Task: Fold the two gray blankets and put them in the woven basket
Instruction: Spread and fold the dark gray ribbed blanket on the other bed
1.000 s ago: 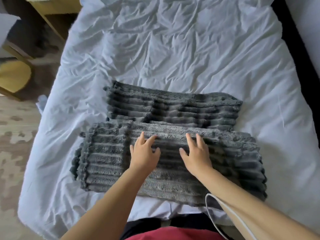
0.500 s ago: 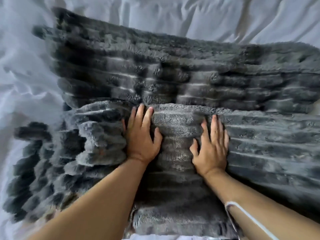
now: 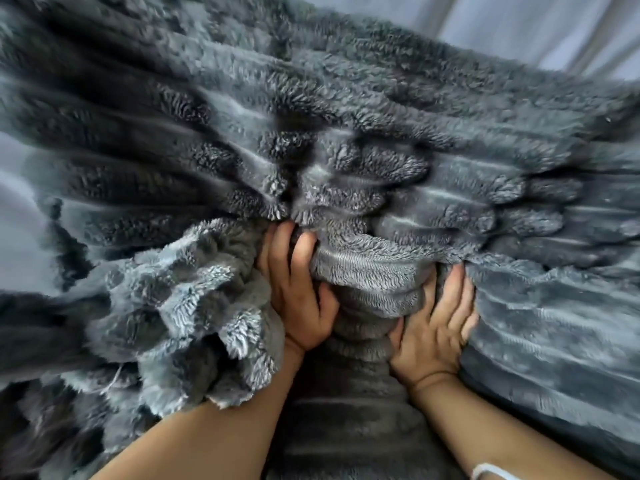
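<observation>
left hand (image 3: 298, 296) and right hand (image 3: 434, 329) push straight fingers, tips buried, into the seam between near blanket (image 3: 554, 341) and far blanket (image 3: 346, 98), ribs and long axes running left-right.

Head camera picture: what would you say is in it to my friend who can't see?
A left hand and a right hand press into fluffy, ribbed gray blankets, a bunched fold between them. The blankets nearly fill the view; white sheet shows at the top right.
</observation>
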The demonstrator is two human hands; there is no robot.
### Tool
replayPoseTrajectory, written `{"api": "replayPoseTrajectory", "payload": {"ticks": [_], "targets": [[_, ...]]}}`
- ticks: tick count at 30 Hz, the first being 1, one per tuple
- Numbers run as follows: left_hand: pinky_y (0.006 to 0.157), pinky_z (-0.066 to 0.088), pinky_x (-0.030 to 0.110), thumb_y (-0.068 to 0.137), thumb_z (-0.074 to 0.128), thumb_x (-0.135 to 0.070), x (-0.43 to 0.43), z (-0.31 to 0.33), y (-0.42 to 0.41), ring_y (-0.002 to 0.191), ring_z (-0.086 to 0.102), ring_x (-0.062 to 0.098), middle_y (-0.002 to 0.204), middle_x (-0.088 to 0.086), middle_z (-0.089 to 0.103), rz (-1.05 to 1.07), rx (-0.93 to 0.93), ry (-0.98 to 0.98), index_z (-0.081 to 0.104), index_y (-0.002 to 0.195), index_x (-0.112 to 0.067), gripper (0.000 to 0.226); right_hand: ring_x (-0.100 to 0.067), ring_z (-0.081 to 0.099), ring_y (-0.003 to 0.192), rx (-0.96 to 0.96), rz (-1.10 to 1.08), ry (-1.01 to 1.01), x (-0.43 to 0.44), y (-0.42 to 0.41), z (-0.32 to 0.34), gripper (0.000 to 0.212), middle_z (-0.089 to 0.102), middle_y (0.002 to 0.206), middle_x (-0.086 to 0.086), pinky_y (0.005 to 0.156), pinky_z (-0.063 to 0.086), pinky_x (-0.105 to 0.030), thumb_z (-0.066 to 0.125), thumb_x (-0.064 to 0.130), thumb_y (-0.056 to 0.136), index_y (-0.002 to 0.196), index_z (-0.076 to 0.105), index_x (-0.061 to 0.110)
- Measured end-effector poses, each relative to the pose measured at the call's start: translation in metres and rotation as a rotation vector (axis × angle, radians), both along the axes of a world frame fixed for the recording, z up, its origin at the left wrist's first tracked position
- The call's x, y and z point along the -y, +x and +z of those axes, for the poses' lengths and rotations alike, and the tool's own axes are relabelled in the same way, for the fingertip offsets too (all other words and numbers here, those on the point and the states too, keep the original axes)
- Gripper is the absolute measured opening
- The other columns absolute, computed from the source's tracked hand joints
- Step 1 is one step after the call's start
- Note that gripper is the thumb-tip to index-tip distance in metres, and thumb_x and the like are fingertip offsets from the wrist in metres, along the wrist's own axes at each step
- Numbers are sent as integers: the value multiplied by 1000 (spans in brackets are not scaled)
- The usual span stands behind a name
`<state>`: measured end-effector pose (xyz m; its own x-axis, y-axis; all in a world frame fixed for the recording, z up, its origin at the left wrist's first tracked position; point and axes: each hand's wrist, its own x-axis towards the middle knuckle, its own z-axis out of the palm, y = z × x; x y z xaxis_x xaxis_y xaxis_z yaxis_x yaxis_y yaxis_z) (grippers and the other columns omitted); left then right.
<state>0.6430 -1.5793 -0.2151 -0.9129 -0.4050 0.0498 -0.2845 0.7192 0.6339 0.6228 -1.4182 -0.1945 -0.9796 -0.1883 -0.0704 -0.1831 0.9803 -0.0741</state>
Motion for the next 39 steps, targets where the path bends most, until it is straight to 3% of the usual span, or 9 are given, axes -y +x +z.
{"api": "replayPoseTrajectory", "payload": {"ticks": [6,11,16,19,24,26,30,34,39], "targets": [[106,28,45,74,43,-27,6,51,-7,119,42,41,124,31,52,-3,146,76,51,119,0,53,-37,39,115,130,0,73,4,-7,42,63,56,126,-28,95,27,-47,44,34,68,119,57,0],[106,21,16,81,64,-15,30,109,-13,124,46,25,128,5,55,-11,327,222,63,117,-7,37,-37,49,101,207,-136,-157,36,-97,95,27,54,104,-15,87,36,-42,60,6,70,97,63,8],[56,38,5,86,49,-3,70,148,3,58,57,-4,67,-18,68,438,211,602,67,79,-23,28,-30,34,134,291,103,-268,112,-200,117,86,33,148,-13,111,30,-38,71,49,76,143,32,13],[63,53,19,90,43,-4,92,161,12,63,68,12,64,0,70,801,125,1107,64,85,-16,24,-28,40,132,708,132,-192,152,-212,127,101,33,152,-9,104,36,-33,75,53,72,149,22,13],[81,54,44,94,42,-51,129,172,9,99,68,27,112,13,69,900,180,1617,59,115,-11,48,-2,45,49,640,472,-290,186,-153,200,18,55,54,7,40,33,-15,70,22,62,71,56,17],[90,52,45,90,38,-63,136,181,2,105,66,30,116,16,67,818,78,1680,62,120,-9,65,-3,52,55,769,736,-294,171,-94,212,18,59,59,8,45,39,-16,61,21,58,76,57,19],[81,56,28,96,29,-58,134,203,5,69,66,12,82,4,62,764,58,1563,59,127,-27,53,-26,63,81,1124,741,49,127,-4,198,80,68,101,-5,59,53,-33,52,2,79,145,30,41],[100,43,57,73,47,-80,129,229,14,104,64,38,113,21,66,631,274,1421,62,118,-4,90,-32,61,94,1074,653,29,124,4,179,79,60,114,-5,79,55,-42,49,6,82,146,24,45],[108,36,46,43,74,-74,120,241,17,130,43,26,149,6,35,659,385,885,6,151,-30,135,-32,33,116,856,904,99,150,-7,198,47,26,139,-9,96,40,-43,52,11,81,124,57,29]]}}
